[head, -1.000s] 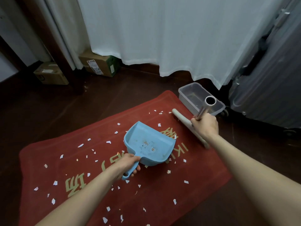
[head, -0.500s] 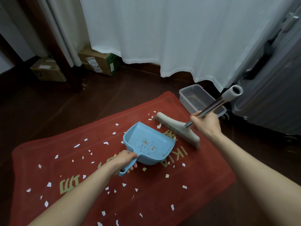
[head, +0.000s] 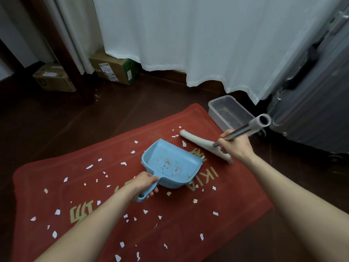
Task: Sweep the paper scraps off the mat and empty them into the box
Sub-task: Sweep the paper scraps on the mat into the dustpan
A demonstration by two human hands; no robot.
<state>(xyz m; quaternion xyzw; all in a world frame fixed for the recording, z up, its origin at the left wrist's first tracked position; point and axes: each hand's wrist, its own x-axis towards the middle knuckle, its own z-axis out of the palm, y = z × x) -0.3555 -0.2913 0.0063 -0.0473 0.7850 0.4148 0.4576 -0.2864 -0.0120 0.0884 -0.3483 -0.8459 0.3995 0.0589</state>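
Several dozen small white paper scraps (head: pixel 54 234), too many to count exactly, are lying scattered over one red rectangular mat (head: pixel 179 229) on the dark wooden floor (head: pixel 94 118), most of them nearer than and left of the two hands. The left hand (head: pixel 144 184) is gripping the handle of one light blue plastic dustpan (head: pixel 170 163), fingers curled round it; the pan is sitting on the mat, showing printed cartoon figures inside, and whether any scraps are in it cannot be told. Just beyond, the right hand (head: pixel 236 146) is clasping the metal shaft of one short broom with a pale head (head: pixel 200 142), whose head is resting on the mat beside a few scraps at the dustpan's mouth. One clear plastic box (head: pixel 226 112) is standing past the mat's far corner; its contents are unclear. A silver suitcase (head: pixel 311 110), two cardboard cartons (head: pixel 115 69) and a white curtain (head: pixel 188 35) are standing farthest back.
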